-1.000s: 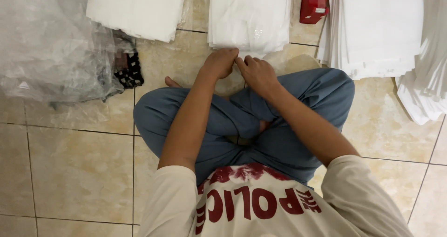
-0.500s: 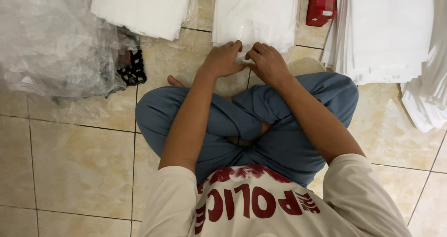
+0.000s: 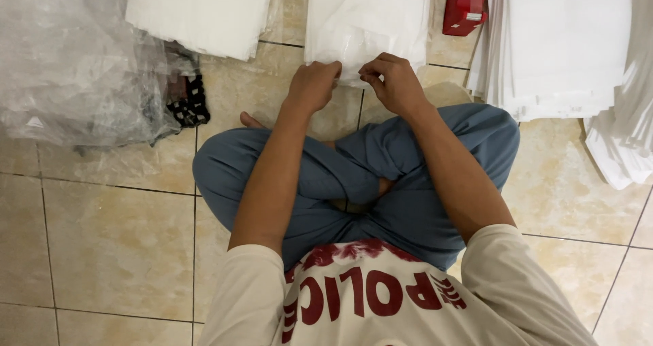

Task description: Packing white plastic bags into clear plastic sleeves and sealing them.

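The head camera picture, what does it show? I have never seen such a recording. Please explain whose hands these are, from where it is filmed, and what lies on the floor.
The camera sits on a person's head and looks straight down, so you see their own arms and crossed legs on a tiled floor. No machine is present. The left hand and right hand both pinch the near edge of a white packet in clear plastic. Around it lie another white stack, a red tape dispenser, a big pile of white sheets on the right, and a clear plastic bag on the left.
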